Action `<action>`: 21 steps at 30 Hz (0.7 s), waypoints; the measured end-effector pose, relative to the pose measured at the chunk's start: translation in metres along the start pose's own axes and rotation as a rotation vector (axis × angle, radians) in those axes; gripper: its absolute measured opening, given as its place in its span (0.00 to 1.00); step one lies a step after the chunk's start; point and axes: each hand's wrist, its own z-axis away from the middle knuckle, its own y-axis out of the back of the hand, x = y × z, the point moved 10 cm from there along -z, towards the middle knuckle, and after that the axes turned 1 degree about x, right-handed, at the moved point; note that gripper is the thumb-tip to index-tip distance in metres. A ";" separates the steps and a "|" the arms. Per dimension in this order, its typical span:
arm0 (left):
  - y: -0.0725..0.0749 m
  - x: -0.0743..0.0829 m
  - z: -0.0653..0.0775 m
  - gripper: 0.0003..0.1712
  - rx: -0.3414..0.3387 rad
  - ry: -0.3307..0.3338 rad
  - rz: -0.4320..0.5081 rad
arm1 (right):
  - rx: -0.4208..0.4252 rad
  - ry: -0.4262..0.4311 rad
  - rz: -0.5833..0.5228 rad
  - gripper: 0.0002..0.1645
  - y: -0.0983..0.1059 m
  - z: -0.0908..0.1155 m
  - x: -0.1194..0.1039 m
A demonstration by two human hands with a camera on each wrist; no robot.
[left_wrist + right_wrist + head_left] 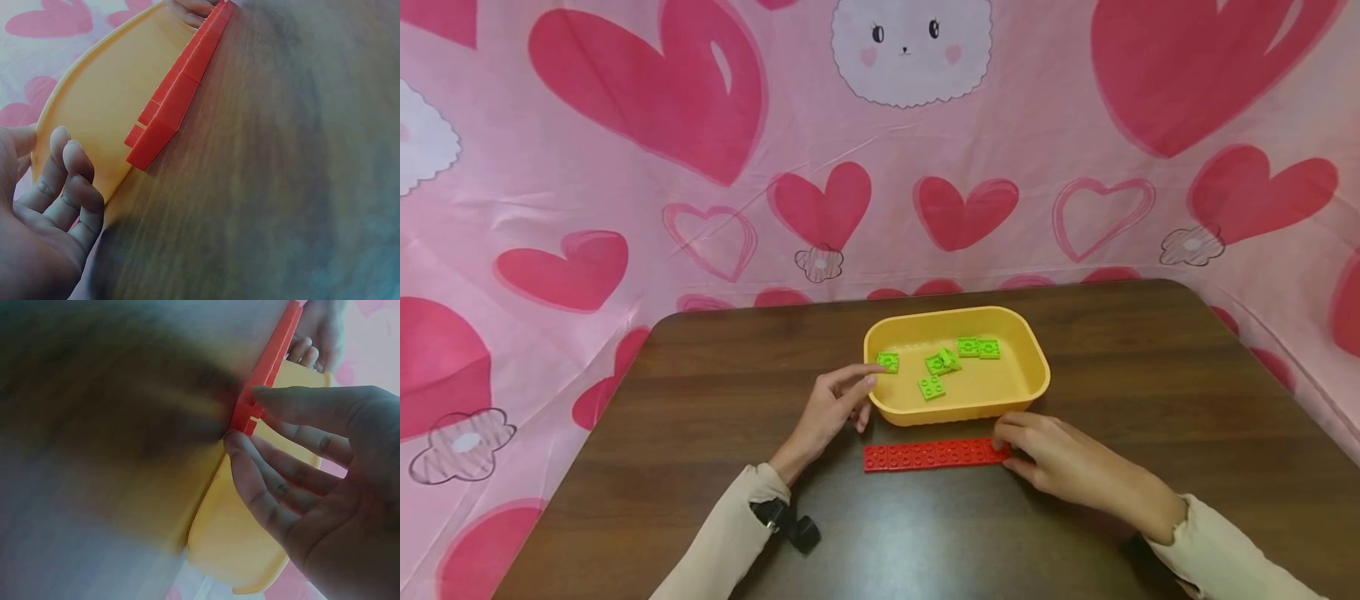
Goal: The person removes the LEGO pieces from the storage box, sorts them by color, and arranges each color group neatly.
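Note:
A straight row of red studded toy bricks (925, 455) lies on the table in front of a yellow tray (955, 414). My right hand (1060, 458) holds the right end of this row; in the right wrist view the thumb (306, 407) lies along one side and a fingertip meets the end. At the tray's left rim is my left hand (831, 408), its index finger reaching over the rim beside a green brick (887, 362). Loosely bent fingers (80, 159) show in the left wrist view, with nothing between them.
Several more green bricks lie inside the tray, among them a four-stud one (932, 387) and a pair side by side (978, 347) at the back. The dark wooden table (737, 358) ends at a pink heart-patterned cloth (880, 150) behind.

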 end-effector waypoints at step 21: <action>-0.002 0.000 -0.002 0.17 -0.024 -0.011 0.007 | 0.289 -0.070 0.099 0.16 0.083 -0.032 0.016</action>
